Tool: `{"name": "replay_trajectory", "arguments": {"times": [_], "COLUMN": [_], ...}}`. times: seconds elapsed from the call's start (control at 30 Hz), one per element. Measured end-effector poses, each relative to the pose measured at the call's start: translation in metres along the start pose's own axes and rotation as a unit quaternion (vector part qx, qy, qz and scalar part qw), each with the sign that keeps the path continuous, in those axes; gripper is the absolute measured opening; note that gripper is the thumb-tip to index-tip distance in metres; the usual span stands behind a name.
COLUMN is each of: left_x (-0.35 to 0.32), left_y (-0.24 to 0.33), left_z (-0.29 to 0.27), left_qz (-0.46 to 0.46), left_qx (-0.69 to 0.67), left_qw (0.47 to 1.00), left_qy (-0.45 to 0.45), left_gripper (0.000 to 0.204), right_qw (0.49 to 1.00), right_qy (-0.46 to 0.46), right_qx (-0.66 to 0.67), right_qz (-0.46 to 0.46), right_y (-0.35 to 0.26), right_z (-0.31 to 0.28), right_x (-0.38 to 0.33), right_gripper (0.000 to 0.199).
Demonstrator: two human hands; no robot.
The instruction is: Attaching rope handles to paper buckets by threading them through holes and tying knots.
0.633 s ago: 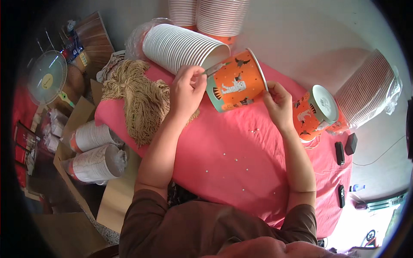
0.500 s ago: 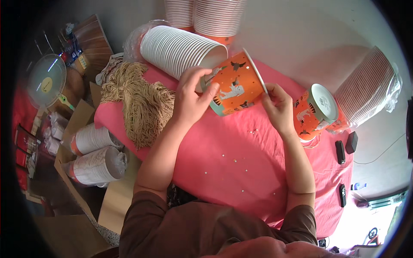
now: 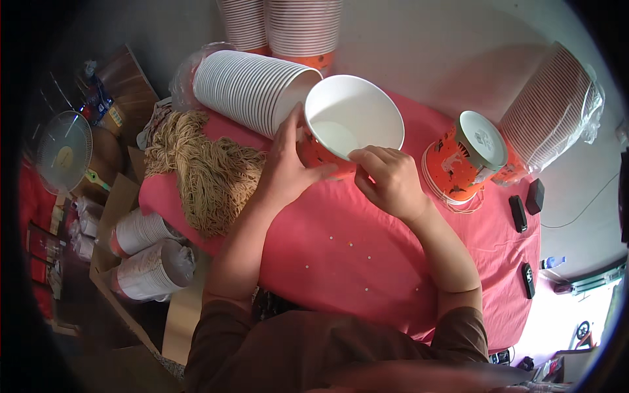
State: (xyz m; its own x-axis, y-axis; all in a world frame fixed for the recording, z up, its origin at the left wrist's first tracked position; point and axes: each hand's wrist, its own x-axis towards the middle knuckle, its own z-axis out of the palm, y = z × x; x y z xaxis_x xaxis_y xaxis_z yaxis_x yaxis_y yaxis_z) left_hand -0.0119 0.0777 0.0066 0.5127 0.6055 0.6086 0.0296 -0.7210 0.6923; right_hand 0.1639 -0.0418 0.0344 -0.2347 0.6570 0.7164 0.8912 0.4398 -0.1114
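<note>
An orange printed paper bucket (image 3: 373,114) with a white inside is held over the middle of the table, its mouth tilted up toward me. My left hand (image 3: 288,164) wraps its left side, thumb along the front. At the near rim, the fingers of my right hand (image 3: 393,180) are curled and pinch the edge; their tips are partly hidden. A nested stack of white-rimmed paper buckets (image 3: 252,88) lies on its side just behind my left hand. To the right, similar orange buckets (image 3: 452,164) stand upside down, with thin cords by their base.
A bundle of tan strings (image 3: 209,173) lies at the left on the pink tablecloth (image 3: 327,288). Small white bits dot the cloth. Wrapped bucket stacks (image 3: 544,118) lean at the right; others (image 3: 304,29) stand behind. Black objects (image 3: 517,213) line the right edge. A cardboard box (image 3: 118,196) holds more stacks.
The bucket has turned from showing its printed side to showing its open mouth. My right hand has moved from the right of the rim to its near edge.
</note>
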Motion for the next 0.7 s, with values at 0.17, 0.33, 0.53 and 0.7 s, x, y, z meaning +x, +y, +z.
{"name": "replay_trajectory", "arguments": {"times": [0.17,0.33,0.53,0.7], "left_x": [-0.002,-0.004,-0.002,0.0], "left_y": [-0.002,0.004,0.003,-0.009], "left_z": [-0.001,-0.002,-0.004,-0.012], "left_qz": [0.003,0.005,0.012,-0.093], "left_qx": [0.031,0.075,0.079,-0.006], "left_qw": [0.999,0.997,0.997,0.994], "left_qy": [-0.007,-0.012,-0.015,-0.055], "left_gripper": [0.112,0.111,0.112,0.11], "right_qw": [1.0,0.999,0.998,0.995], "right_qy": [-0.013,-0.028,-0.038,-0.102], "right_qx": [-0.002,0.015,0.042,0.01], "right_qz": [-0.004,-0.009,-0.016,0.014], "right_y": [0.0,0.003,0.004,0.017], "right_z": [0.0,-0.002,-0.007,-0.025], "right_x": [-0.001,-0.002,-0.002,0.004], "right_gripper": [0.024,0.022,0.025,0.022]}}
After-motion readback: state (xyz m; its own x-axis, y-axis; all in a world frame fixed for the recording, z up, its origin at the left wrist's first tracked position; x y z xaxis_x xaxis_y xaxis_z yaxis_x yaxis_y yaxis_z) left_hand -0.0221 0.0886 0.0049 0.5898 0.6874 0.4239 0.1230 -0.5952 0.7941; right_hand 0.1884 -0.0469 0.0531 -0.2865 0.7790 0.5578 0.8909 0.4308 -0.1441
